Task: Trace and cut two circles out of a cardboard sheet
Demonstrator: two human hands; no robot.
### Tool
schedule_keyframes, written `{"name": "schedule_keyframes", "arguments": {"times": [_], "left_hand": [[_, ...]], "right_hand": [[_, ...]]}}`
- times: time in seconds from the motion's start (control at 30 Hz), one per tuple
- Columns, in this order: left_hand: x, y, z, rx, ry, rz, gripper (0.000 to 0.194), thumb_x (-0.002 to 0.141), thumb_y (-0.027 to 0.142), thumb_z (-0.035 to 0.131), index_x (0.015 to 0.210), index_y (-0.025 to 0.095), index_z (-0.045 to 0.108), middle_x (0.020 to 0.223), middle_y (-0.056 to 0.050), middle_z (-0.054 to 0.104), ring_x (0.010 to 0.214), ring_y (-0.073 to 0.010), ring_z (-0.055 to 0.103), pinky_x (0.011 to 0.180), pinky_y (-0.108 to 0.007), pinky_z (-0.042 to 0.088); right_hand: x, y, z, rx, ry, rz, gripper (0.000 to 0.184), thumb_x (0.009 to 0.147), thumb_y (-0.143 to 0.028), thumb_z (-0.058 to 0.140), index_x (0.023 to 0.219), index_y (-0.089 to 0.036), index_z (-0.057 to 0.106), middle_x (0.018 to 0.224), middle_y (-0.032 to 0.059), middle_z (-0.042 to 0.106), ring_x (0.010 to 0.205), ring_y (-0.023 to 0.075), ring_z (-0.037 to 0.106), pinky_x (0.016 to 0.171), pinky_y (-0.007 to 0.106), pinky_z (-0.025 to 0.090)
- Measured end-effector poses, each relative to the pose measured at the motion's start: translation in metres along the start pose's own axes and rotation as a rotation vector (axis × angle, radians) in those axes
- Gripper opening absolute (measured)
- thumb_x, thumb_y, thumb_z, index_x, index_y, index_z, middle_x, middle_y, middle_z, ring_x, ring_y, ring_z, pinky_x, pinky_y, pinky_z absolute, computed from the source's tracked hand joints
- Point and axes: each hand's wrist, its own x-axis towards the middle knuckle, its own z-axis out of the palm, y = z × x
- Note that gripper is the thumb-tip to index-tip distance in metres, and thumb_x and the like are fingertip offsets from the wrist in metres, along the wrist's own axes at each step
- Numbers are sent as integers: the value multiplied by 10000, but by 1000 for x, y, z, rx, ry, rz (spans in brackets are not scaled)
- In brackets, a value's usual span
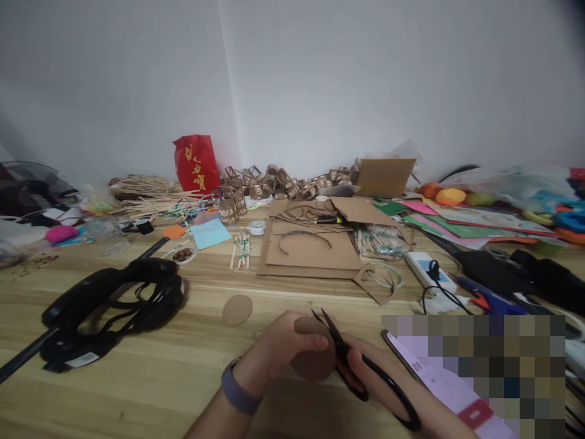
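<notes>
Near the front middle of the table, my left hand (286,341) pinches a brown cardboard disc (313,360) between thumb and fingers, a band round its wrist. My right hand (365,360) is closed round black-handled scissors (337,338), whose blades point up and away, slightly parted, beside the disc's right edge. Whether the blades touch the cardboard I cannot tell. A second cardboard disc (237,310) lies flat on the wood, left of my left hand.
Stacked cardboard sheets (311,253) lie beyond my hands. A black strap harness (114,305) is at left. To the right are a phone (439,378), a power strip (429,271) and a blue glue gun (489,297). Small slatted barrels (228,210) and a red bag (196,163) stand at the back.
</notes>
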Motion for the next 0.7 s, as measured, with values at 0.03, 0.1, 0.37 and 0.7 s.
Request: {"name": "schedule_keyframes", "arguments": {"times": [0.03,0.1,0.37,0.7], "left_hand": [[0,0,0,-4,0,7,407,578,430,863,844,129,796,783,-17,710,736,-178,558,746,-302,417],[1,-2,-1,-10,-1,16,386,585,419,858,842,136,800,779,-17,715,733,-177,559,739,-297,419],[4,-6,-2,-1,-15,8,392,576,405,848,845,124,800,767,-20,708,730,-179,552,717,-294,399],[3,-5,-2,25,2,3,374,586,415,836,825,133,786,773,-17,682,737,-185,546,738,-307,400]], "right_hand": [[0,-5,0,-8,4,-2,851,837,-977,248,916,-213,614,612,-28,474,525,155,367,492,317,303],[0,-12,0,-20,19,-7,825,847,-968,256,856,-223,610,605,-20,484,523,160,379,491,328,306],[0,-3,4,14,19,72,864,810,-1001,236,825,-216,596,555,-40,452,488,141,358,459,308,262],[0,3,8,50,46,97,824,789,-1016,239,714,-239,501,505,-65,415,453,119,338,449,282,250]]}}
